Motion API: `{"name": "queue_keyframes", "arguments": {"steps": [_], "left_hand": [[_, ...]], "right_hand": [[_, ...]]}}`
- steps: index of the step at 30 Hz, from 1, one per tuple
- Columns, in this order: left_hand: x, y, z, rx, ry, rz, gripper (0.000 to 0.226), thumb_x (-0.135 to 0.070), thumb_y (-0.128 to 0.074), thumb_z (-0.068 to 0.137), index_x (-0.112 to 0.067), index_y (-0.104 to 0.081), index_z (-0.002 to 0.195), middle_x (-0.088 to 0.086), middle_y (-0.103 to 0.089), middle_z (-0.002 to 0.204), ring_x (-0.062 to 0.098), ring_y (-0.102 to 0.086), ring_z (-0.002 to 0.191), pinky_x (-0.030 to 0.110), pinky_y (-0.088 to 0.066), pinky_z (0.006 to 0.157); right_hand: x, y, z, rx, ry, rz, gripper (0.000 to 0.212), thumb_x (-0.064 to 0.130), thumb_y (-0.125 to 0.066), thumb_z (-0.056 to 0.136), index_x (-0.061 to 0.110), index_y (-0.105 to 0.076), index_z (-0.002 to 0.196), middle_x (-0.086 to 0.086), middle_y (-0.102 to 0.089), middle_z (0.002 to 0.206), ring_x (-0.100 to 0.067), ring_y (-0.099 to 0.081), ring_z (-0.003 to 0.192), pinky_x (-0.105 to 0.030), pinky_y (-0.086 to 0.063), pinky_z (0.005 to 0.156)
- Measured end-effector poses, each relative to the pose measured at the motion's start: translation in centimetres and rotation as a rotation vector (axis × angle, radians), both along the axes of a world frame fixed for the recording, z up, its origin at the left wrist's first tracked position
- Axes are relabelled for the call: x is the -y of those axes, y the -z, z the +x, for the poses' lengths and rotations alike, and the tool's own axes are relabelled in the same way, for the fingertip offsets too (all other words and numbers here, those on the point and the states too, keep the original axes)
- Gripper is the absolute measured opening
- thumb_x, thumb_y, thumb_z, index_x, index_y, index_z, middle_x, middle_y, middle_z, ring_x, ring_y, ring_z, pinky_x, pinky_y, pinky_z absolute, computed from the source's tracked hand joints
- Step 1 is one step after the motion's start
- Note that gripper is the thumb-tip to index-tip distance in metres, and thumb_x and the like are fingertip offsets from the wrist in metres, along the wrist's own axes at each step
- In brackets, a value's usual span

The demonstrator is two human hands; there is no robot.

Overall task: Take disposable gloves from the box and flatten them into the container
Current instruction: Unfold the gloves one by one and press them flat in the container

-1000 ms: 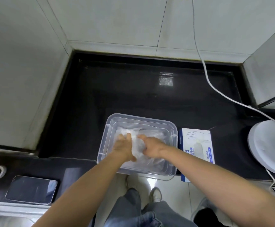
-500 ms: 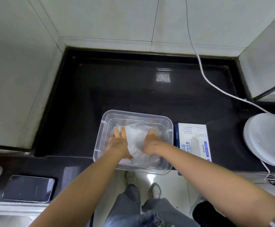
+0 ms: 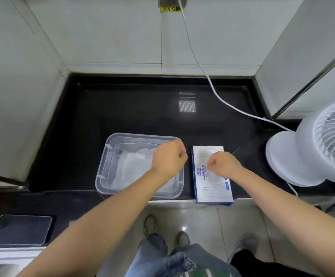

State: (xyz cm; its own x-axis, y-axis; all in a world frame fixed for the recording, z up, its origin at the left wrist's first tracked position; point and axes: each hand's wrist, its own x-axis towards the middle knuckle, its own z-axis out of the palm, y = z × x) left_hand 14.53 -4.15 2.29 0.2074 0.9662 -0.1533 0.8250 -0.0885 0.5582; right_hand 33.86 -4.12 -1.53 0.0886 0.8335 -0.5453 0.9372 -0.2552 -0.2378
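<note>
- Fingers (image 3: 179,151) of the left hand (image 3: 167,159) curl inward, nothing visible in them, above the clear container's (image 3: 107,148) right rim.
- Right hand (image 3: 223,164) curls down over the glove box (image 3: 212,193); whether it pinches a glove cannot be told.
- Translucent gloves (image 3: 130,166) lie flat inside the container, just beside the box.

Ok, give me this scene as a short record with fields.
Container: clear rectangular plastic container, holding flattened translucent gloves.
Box: white-and-blue cardboard glove box, right of the container.
Left hand: fingers curled, above the container's right rim.
Right hand: curled over the box; grip unclear.
Also: dark flat phone, white round fan.
</note>
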Motion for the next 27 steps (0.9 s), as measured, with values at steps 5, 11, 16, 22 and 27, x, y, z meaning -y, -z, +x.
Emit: {"name": "queue_keyframes", "arguments": {"steps": [5, 11, 16, 22, 27], "left_hand": [[2.5, 1.4, 6.5, 0.036, 0.189, -0.199, 0.027, -0.018, -0.052, 0.091, -0.013, -0.054, 0.118, 0.011, -0.068, 0.102, 0.032, -0.061, 0.098, 0.035, -0.047, 0.080], [4.3, 5.7, 8.4, -0.113, 0.180, -0.408, 0.067, -0.025, -0.060, 0.092, -0.014, -0.023, 0.147, 0.011, -0.041, 0.138, 0.035, -0.053, 0.118, 0.041, -0.047, 0.090], [4.7, 7.2, 7.8, -0.102, 0.144, -0.406, 0.075, -0.037, -0.067, 0.087, -0.021, -0.024, 0.146, 0.006, -0.047, 0.135, 0.029, -0.056, 0.115, 0.035, -0.046, 0.081], [5.1, 7.4, 8.2, -0.179, 0.138, -0.328, 0.074, -0.041, -0.067, 0.087, -0.024, -0.026, 0.146, 0.009, -0.050, 0.125, 0.029, -0.060, 0.105, 0.038, -0.050, 0.079], [5.4, 7.6, 8.3, -0.233, 0.150, -0.292, 0.090, -0.045, -0.069, 0.085, -0.029, -0.013, 0.153, 0.010, -0.040, 0.131, 0.025, -0.060, 0.104, 0.031, -0.048, 0.075]], "right_hand": [[3.5, 1.9, 0.4, -0.012, 0.020, 0.153, 0.016, 0.021, -0.058, 0.084, 0.020, -0.067, 0.097, -0.001, -0.064, 0.096, -0.028, -0.064, 0.088, -0.031, -0.047, 0.067], [3.5, 2.3, 1.7, -0.284, 0.329, 0.173, 0.012, 0.010, -0.066, 0.085, 0.020, -0.071, 0.080, 0.005, -0.065, 0.080, -0.019, -0.063, 0.082, -0.022, -0.045, 0.057], [4.6, 2.1, 3.0, -0.714, 0.528, 0.080, 0.025, 0.006, -0.082, 0.076, 0.020, -0.064, 0.088, -0.013, -0.064, 0.100, -0.025, -0.064, 0.089, -0.033, -0.056, 0.079], [5.0, 2.4, 3.4, -0.587, 0.592, -0.067, 0.020, 0.012, -0.074, 0.081, 0.003, -0.062, 0.069, -0.004, -0.049, 0.062, -0.017, -0.046, 0.056, -0.026, -0.038, 0.057], [4.5, 2.1, 2.9, -0.668, 0.534, -0.054, 0.025, 0.015, -0.074, 0.083, 0.008, -0.056, 0.068, -0.007, -0.052, 0.074, -0.017, -0.051, 0.069, -0.024, -0.041, 0.063]]}}
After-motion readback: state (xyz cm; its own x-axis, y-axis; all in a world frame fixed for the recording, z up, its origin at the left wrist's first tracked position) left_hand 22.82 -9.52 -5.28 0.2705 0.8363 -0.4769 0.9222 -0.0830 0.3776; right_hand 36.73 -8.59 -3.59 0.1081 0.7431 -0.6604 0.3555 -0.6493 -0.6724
